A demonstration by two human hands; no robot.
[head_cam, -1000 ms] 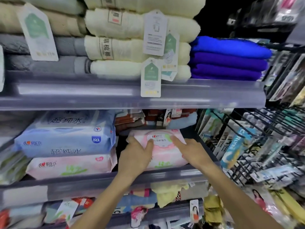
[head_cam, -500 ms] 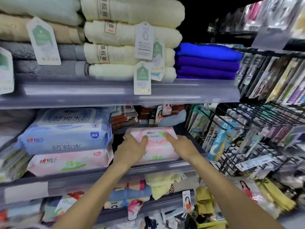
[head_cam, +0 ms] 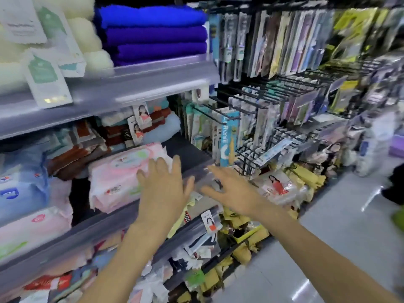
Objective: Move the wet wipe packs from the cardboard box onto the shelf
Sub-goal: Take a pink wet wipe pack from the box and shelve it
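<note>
The whole frame is smeared by motion, so the print on the pink wet wipe pack (head_cam: 118, 171) cannot be read, and the left hand (head_cam: 162, 186) covers the pack's right end, where its fingertips seem to rest on the wrapper, though contact is hard to confirm. The right hand (head_cam: 227, 189) blocks part of the shelf (head_cam: 122, 217) lip (both forearms run out of the picture at the bottom edge). The blue pack (head_cam: 19, 189) and the cream towels (head_cam: 87, 36) are cut by the left and top edges, and the hanging packets (head_cam: 284, 44) on the right are too blurred to identify.
</note>
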